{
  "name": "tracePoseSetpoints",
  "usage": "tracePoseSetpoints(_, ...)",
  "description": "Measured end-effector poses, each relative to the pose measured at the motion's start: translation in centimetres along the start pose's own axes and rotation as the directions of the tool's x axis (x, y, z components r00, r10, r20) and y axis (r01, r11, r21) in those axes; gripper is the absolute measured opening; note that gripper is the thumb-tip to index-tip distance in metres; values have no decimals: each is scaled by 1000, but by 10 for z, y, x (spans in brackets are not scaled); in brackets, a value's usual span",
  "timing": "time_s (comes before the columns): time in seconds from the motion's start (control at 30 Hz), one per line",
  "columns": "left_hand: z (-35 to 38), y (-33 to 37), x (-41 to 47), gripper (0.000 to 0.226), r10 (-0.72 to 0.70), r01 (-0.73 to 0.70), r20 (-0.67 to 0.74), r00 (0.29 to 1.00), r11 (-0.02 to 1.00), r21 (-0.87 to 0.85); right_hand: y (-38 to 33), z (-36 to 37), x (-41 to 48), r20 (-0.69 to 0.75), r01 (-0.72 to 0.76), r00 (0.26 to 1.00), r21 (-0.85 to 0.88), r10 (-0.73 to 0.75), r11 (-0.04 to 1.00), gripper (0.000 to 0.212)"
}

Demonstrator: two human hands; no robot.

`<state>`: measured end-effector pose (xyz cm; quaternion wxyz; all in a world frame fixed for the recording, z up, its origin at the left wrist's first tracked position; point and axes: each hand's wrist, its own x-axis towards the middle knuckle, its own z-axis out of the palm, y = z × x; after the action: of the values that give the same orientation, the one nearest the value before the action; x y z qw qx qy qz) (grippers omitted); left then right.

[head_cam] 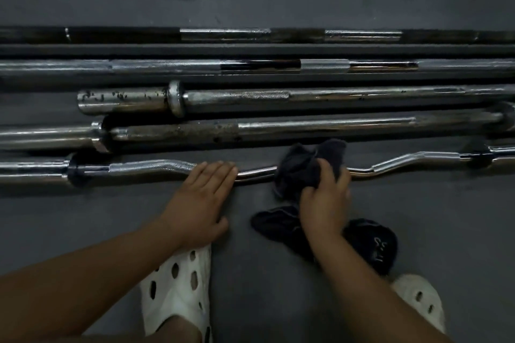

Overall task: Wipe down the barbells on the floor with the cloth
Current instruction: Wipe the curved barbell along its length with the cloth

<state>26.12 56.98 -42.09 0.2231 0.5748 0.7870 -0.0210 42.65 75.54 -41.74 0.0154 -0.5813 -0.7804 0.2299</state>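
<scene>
Dark grey gym floor [250,287]: 5 straight barbells [334,95] + 1 curl bar [153,168] nearest; my L fingers [214,175] flat on it, R fingers [324,171] gripping 1 dark cloth [301,167].

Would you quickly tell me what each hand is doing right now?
Left hand: open, fingers flat on the curl bar.
Right hand: gripping the dark cloth on that bar.
</scene>
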Motion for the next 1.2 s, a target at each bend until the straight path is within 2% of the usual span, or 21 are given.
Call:
tracePoseSetpoints(0.03,-1,2,0,100,-7,7,14,1000,1000,1,-15,7,-12,43,48,998,-15,-47,999,64)
tracePoseSetpoints(0.07,-2,4,0,101,-17,17,27,999,1000,7,-29,12,-24,128,213,970,-41,-206,976,66)
tracePoseSetpoints(0.13,-5,9,1,102,-30,29,28,999,999,24,-42,13,-35,322,572,788,-65,-525,818,66)
tracePoseSetpoints(0.2,-5,10,2,102,-28,28,1,1000,999,43,-36,-1,-8,384,660,712,-77,-588,748,62)
tracePoseSetpoints(0.27,0,10,2,102,-28,29,-24,999,998,51,-10,-11,20,318,524,824,-109,-470,845,61)
tracePoseSetpoints(0.33,6,13,3,101,-47,48,-38,998,998,45,16,-15,27,120,233,967,-64,-224,970,61)
tracePoseSetpoints(0.4,7,18,5,100,-73,74,-31,997,997,30,9,-4,1,2,41,999,-7,-41,999,61)
tracePoseSetpoints(0.47,7,20,7,100,-89,89,-29,996,996,12,-19,8,-31,76,130,989,-23,-128,991,58)
tracePoseSetpoints(0.53,7,19,7,97,-77,77,-47,996,997,13,-28,6,-47,277,435,874,-80,-399,897,50)
tracePoseSetpoints(0.6,7,15,7,92,-59,60,-79,995,998,14,-12,-10,-18,254,473,862,-91,-439,877,36)
tracePoseSetpoints(0.67,10,13,6,89,-60,60,-97,993,998,-2,20,-23,25,66,157,986,-32,-155,987,29)
tracePoseSetpoints(0.73,14,13,6,87,-71,70,-112,991,997,-14,35,-22,42,-81,-190,976,122,200,974,46)
tracePoseSetpoints(0.77,14,14,6,87,-73,71,-109,991,997,-23,27,-15,34,-95,-238,965,72,244,969,57)
tracePoseSetpoints(0.8,13,15,6,87,-74,71,-103,992,997,-33,10,-4,19,-80,-181,980,-12,180,983,64)
tracePoseSetpoints(0.87,11,14,7,88,-78,72,-106,991,996,-60,-30,16,-22,91,157,984,-69,-150,985,66)
tracePoseSetpoints(0.93,9,12,6,88,-72,59,-126,989,993,-102,-52,25,-50,349,518,802,-1,-485,856,66)
tracePoseSetpoints(0.97,8,11,5,89,-66,49,-142,988,992,-118,-53,22,-45,411,611,714,29,-566,791,67)
tracePoseSetpoints(1.0,7,10,5,89,-60,40,-156,986,991,-129,-46,16,-31,412,628,703,21,-579,778,67)
tracePoseSetpoints(1.07,7,9,4,88,-56,33,-167,984,990,-137,-17,7,-2,269,489,846,-44,-461,871,67)
tracePoseSetpoints(1.13,8,9,3,87,-64,42,-155,986,989,-144,13,0,13,63,106,992,4,-106,994,63)
tracePoseSetpoints(1.2,9,11,3,88,-67,50,-129,989,990,-130,-1,3,-1,49,-44,998,12,43,999,63)
